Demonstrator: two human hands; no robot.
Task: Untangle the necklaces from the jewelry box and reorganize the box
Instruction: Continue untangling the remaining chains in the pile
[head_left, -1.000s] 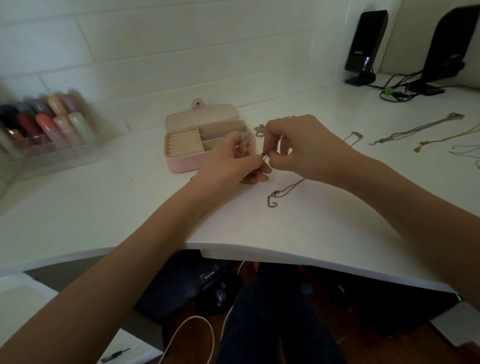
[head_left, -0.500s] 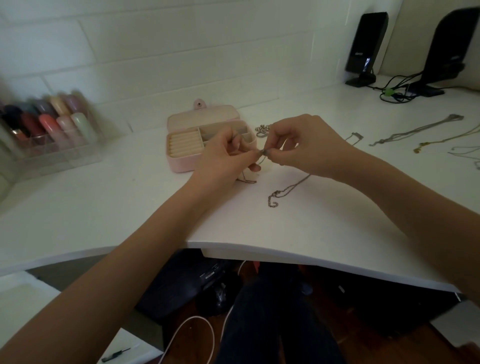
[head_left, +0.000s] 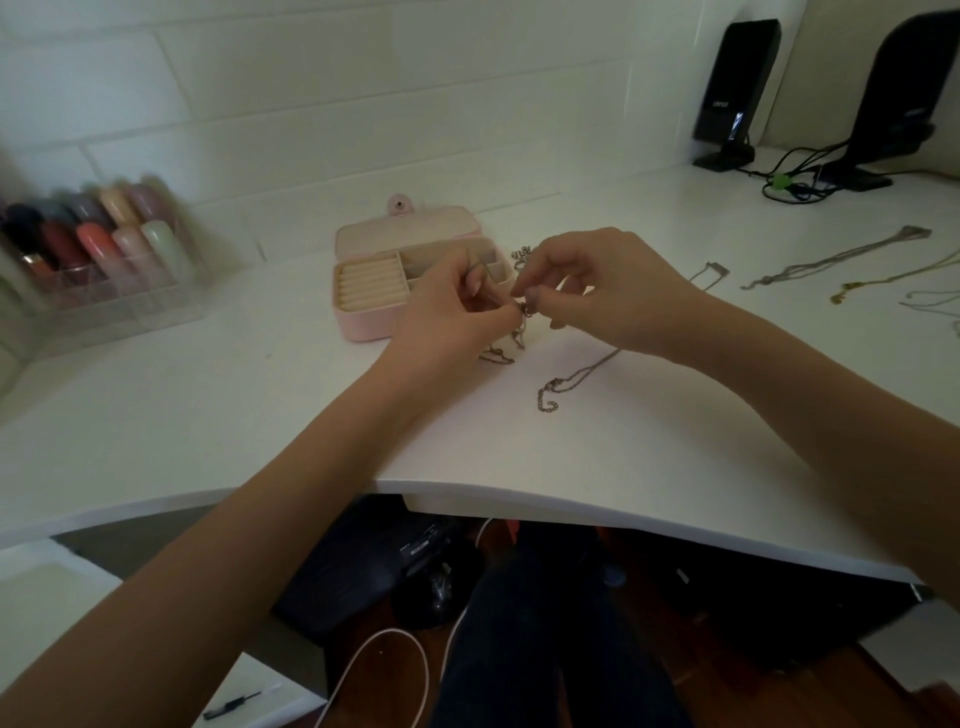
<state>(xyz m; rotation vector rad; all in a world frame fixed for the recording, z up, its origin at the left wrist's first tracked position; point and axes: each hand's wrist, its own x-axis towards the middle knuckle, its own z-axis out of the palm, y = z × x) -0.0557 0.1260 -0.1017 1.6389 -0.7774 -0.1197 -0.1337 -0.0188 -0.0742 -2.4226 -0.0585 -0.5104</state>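
Silver necklace (head_left: 521, 332) is pinched between our left hand (head_left: 457, 317) and right hand (head_left: 597, 283), just before the open pink jewelry box (head_left: 363, 325).

Your jewelry box (head_left: 363, 291) sits on the desk (head_left: 649, 441), behind your hands. Loose necklaces (head_left: 831, 260) lie far right; speakers (head_left: 735, 93) stand behind them.

A white surface (head_left: 208, 415) meets a white brick wall (head_left: 311, 104). On the surface, far left of the black speaker (head_left: 735, 93), a clear organizer (head_left: 104, 301) holds blurred coloured bottles (head_left: 98, 228). Just right of the speaker stands a second black stand (head_left: 904, 93), with tangled black cables (head_left: 795, 176) between them. Far below the speaker, under the surface's edge, a white cord (head_left: 384, 654) loops over the floor.
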